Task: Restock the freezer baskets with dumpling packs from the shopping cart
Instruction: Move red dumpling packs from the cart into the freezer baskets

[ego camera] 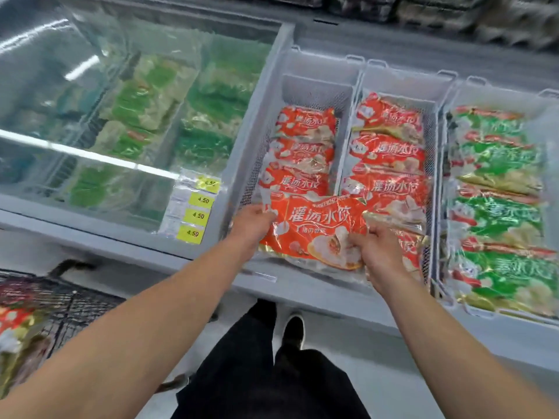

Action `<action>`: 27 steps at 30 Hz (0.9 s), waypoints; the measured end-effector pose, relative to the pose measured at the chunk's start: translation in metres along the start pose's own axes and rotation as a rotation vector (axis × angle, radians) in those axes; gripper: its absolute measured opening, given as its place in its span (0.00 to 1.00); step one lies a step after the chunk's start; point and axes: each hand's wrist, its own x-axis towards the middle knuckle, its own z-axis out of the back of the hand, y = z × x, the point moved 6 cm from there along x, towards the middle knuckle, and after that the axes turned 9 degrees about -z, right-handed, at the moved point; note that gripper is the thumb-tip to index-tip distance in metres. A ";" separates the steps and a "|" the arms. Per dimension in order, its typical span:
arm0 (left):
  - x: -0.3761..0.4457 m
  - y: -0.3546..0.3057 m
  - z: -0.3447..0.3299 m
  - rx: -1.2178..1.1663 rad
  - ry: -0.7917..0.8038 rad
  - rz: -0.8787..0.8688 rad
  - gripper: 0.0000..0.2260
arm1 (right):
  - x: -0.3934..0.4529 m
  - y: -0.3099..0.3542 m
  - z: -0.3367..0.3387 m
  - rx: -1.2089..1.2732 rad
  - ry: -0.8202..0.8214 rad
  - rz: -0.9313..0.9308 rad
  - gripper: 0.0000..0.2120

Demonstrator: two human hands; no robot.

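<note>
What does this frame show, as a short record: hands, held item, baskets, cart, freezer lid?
left hand: grips left edge of held pack
right hand: grips right edge of held pack
held pack: orange dumpling pack, over near end of left basket
left basket: orange packs in a row, far end bare
middle basket: orange packs in a row
right basket: green packs
shopping cart: lower left, orange pack inside
glass lid: covers left section, yellow price tags

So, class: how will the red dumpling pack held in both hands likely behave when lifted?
The red dumpling pack is probably semi-stiff: it spans between left hand and right hand with little sag. Its glossy film looks slippery. Its crinkled edges suggest it could bend if held one-handed.
</note>
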 end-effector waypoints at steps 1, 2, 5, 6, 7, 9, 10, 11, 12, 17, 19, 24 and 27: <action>0.009 0.000 -0.003 0.029 0.014 0.008 0.07 | 0.007 0.000 -0.005 0.003 -0.005 -0.019 0.11; 0.020 0.003 -0.004 0.062 0.026 0.014 0.07 | 0.014 0.000 -0.013 0.003 -0.012 -0.039 0.11; 0.050 0.012 -0.007 0.160 0.049 0.024 0.11 | 0.035 0.000 -0.040 -0.050 0.000 -0.078 0.11; 0.061 0.017 -0.007 0.172 0.053 0.027 0.16 | 0.042 0.001 -0.050 -0.072 0.010 -0.090 0.10; 0.068 0.022 -0.006 0.180 0.047 0.028 0.19 | 0.045 0.004 -0.058 -0.099 0.021 -0.099 0.09; 0.082 0.027 -0.005 0.216 0.030 0.039 0.17 | 0.059 0.006 -0.073 -0.136 0.042 -0.120 0.10; 0.086 0.022 -0.004 0.231 0.018 0.047 0.14 | 0.065 0.008 -0.081 -0.150 0.043 -0.135 0.12; 0.088 0.018 -0.005 0.238 0.006 0.042 0.09 | 0.067 0.012 -0.086 -0.156 0.047 -0.137 0.13; 0.089 0.014 -0.005 0.246 -0.002 0.034 0.04 | 0.069 0.015 -0.091 -0.161 0.054 -0.137 0.14; 0.105 0.017 -0.010 0.338 0.022 0.001 0.09 | 0.081 0.004 -0.113 -0.268 0.171 -0.235 0.14; 0.107 0.023 -0.013 0.433 0.107 -0.019 0.15 | 0.081 0.004 -0.115 -0.403 0.214 -0.217 0.18; 0.093 0.027 -0.015 0.591 0.281 0.037 0.15 | 0.074 0.023 -0.096 -0.574 0.105 -0.095 0.24; 0.082 0.022 -0.015 0.574 0.296 0.028 0.15 | 0.062 0.028 -0.089 -0.651 0.125 -0.025 0.22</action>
